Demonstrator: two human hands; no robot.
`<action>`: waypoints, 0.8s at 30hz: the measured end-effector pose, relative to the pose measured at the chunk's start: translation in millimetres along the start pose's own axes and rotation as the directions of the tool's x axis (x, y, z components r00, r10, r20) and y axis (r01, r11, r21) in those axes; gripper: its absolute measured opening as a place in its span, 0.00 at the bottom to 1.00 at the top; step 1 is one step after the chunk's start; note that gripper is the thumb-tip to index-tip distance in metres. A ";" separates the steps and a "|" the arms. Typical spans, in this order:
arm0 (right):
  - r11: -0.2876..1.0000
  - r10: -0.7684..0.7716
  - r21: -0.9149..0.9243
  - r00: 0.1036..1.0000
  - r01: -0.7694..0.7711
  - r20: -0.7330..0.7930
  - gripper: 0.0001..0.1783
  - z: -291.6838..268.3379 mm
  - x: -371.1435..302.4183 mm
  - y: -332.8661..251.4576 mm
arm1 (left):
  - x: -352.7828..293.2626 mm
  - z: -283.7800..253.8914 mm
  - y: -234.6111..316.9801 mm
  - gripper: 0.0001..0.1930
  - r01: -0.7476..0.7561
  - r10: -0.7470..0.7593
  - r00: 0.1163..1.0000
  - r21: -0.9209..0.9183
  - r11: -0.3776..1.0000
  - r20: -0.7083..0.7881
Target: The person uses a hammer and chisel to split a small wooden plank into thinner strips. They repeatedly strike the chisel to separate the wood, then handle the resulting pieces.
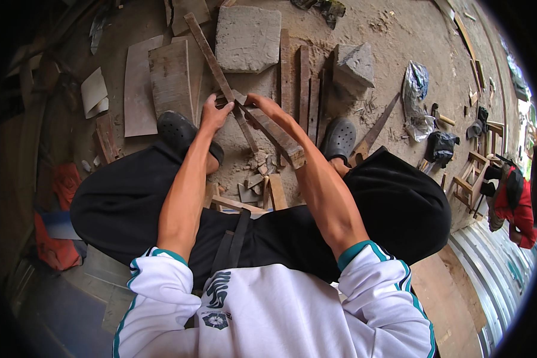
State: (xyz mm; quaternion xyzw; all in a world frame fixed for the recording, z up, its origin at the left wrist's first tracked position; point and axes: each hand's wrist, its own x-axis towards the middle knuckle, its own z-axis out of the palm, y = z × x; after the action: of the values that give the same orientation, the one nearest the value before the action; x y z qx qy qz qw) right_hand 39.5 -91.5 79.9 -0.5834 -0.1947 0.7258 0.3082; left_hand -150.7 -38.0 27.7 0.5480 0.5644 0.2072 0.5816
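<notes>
Between my feet I hold two pieces of wood that cross each other. One is a long thin wooden strip (205, 45), slanting from upper left to lower right. The other is a thicker wooden bar (274, 134), angled toward my right forearm. My left hand (216, 112) is closed around the wood at the crossing, its thumb against the strip. My right hand (262, 108) grips the thicker bar near its far end. Whether the two pieces are joined is hidden by my fingers. Below the crossing lie small wood offcuts (256, 179).
A square concrete block (248, 39) and a smaller stone block (354, 65) stand ahead. Narrow wooden battens (304, 89) lie between them. Wide boards (143, 86) are at left. A handsaw (376, 130), a hammer (443, 118) and a small wooden frame (471, 179) lie at right.
</notes>
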 end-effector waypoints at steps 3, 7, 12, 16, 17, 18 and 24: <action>0.999 0.037 -0.015 0.999 -0.037 0.033 0.24 -15.9 18.6 15.9 | 5.0 4.6 -0.6 0.20 -0.036 0.036 0.999 0.013 0.999 0.009; 0.976 0.022 0.211 0.990 -0.051 0.140 0.27 -26.9 25.0 26.4 | 6.0 5.8 -1.5 0.20 -0.029 0.030 0.999 0.068 0.997 -0.015; 0.991 -0.101 -0.083 0.994 0.103 0.029 0.29 -18.9 9.2 25.1 | 3.5 3.1 -2.1 0.21 -0.022 0.023 1.000 0.029 0.999 -0.020; 0.990 -0.031 0.140 0.999 0.024 0.045 0.28 -8.8 -0.2 15.3 | 4.9 -2.9 -6.3 0.22 0.025 -0.023 1.000 0.082 0.996 -0.017; 0.997 -0.048 0.063 0.998 0.045 0.045 0.29 -8.6 -0.8 16.3 | 4.8 -4.1 -5.7 0.21 0.034 -0.034 0.999 0.084 0.996 -0.010; 0.998 -0.065 -0.015 0.997 0.066 0.047 0.31 -9.5 -2.1 17.5 | 4.7 -5.3 -5.3 0.21 0.044 -0.044 0.999 0.086 0.995 -0.003; 0.824 -0.465 -0.316 0.880 0.471 0.100 0.31 -6.2 18.1 41.4 | 3.1 -6.5 -7.1 0.20 0.050 -0.049 0.999 0.038 0.998 -0.015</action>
State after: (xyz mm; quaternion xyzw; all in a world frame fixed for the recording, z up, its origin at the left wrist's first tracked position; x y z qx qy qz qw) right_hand 34.1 -110.2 38.6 -0.5543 -0.4535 0.5904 0.3724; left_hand -158.2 -35.0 21.7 0.5434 0.5858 0.1857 0.5719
